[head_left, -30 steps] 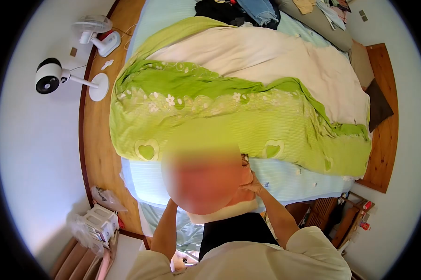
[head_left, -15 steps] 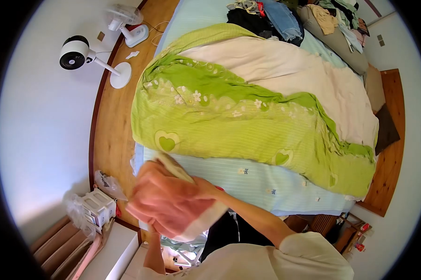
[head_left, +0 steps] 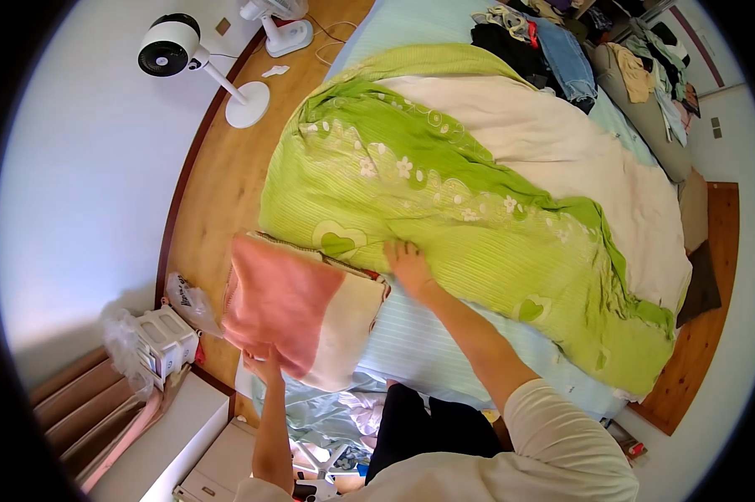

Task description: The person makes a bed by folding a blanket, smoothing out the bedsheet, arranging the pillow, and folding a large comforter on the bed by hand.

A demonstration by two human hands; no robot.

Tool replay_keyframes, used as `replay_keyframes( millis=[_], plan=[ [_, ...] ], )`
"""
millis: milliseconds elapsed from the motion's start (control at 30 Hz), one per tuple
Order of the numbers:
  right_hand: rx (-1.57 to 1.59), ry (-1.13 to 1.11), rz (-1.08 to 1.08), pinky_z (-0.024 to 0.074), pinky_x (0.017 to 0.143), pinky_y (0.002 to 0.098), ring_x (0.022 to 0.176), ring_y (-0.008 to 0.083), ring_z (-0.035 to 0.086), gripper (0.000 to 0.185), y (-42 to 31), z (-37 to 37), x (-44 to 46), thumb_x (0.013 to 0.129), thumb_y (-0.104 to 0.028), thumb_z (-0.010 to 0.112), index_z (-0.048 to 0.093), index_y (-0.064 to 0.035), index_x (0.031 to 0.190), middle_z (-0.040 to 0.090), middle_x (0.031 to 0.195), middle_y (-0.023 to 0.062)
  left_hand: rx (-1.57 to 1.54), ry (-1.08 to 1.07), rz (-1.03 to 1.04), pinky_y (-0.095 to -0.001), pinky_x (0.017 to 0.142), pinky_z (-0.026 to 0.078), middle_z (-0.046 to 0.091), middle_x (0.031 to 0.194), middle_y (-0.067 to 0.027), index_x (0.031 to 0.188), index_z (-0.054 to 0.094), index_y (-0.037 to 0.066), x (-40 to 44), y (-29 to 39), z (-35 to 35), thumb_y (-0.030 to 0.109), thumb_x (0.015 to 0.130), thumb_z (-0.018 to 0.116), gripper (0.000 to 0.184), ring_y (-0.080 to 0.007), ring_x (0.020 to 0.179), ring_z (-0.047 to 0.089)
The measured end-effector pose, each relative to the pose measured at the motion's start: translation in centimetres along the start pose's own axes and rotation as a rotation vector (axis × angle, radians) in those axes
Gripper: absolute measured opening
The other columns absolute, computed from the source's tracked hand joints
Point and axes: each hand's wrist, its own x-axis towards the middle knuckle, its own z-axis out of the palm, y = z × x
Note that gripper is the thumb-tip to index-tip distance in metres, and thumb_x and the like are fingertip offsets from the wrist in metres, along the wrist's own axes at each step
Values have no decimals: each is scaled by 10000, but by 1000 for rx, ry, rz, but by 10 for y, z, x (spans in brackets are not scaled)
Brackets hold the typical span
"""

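Observation:
A folded pink-and-cream cloth, thick like a small blanket, lies flat on the near left corner of the bed. At its near edge, my left hand is closed on the fabric. My right hand rests just beyond the cloth's right corner, on the green quilt. Its fingers are spread a little and hold nothing. The quilt has white flowers and heart patches, with its pale underside turned up on the far side.
Clothes, including jeans, are heaped at the bed's far end. A white standing fan is on the wooden floor at left. Near the bed's lower left corner are a plastic bag and a white rack. A drying frame stands beside my legs.
The pink-and-cream cloth went from being held up, blurred, in both hands to lying flat on the bed. My right hand moved off it onto the quilt. The view shifted.

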Motion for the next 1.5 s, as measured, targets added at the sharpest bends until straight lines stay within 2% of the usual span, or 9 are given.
replay_keyframes(
  millis=[133,300,400,567,867,967,1067,1233,1500],
  plan=[
    [505,-113,150,492,679,427,792,343,605,543,39,-66,24,696,-83,543,494,-139,1234,627,915,172,-223,-669,112,-334,882,428,474,1205,-157,1267,394,-22,-6,66,12,156,808,619,541,-257,1065,483],
    [783,206,-11,496,668,383,701,303,615,530,72,-137,7,629,-47,540,566,-131,1152,626,740,142,-1450,-1314,-1024,-399,1030,330,356,1361,-127,1328,320,40,-4,190,140,424,864,523,636,-296,1222,374],
    [711,-113,149,479,709,381,796,296,608,551,70,-213,-28,647,-55,576,537,-125,1192,633,878,150,-1356,-893,-715,-424,1019,343,386,1346,-128,1323,344,52,13,280,170,407,862,530,611,-293,1203,400],
    [584,486,79,450,726,322,875,272,549,430,56,-182,-120,730,-106,626,510,-71,1142,565,984,123,-1109,-892,-483,-442,982,384,451,1296,-117,1297,385,73,89,328,166,324,856,557,536,-288,1176,441],
    [2263,733,2026,508,743,395,953,217,550,446,111,-33,-277,816,-323,633,471,-86,1157,565,1012,75,-1056,-858,-268,-412,944,426,483,1256,-101,1298,387,87,82,393,76,299,898,522,472,-257,1124,486],
    [2471,996,1323,520,729,375,972,227,562,433,144,-22,-270,810,-247,636,469,-55,1160,566,1057,106,-981,-822,-217,-377,898,462,497,1235,-89,1289,398,74,69,408,58,280,913,502,440,-238,1076,520],
    [1989,1093,1755,532,732,375,882,235,592,344,156,-31,-277,789,-152,625,509,-32,1089,590,985,115,-852,-731,-69,-356,877,476,496,1234,-86,1289,395,64,68,409,42,268,920,492,432,-230,1058,530],
    [2307,1219,1494,530,754,406,938,267,583,327,90,-102,-371,794,-57,541,470,3,1108,570,1021,127,-821,-722,-87,-353,900,462,493,1239,-96,1301,376,46,70,387,-15,251,907,518,466,-234,1075,519],
    [1932,573,1992,499,794,423,1008,297,541,380,-12,24,-413,835,-105,532,426,-49,1195,509,1150,139,-722,-652,-442,-364,898,461,510,1211,-83,1266,397,34,145,136,-11,170,871,570,453,-254,1083,512]
  ],
)
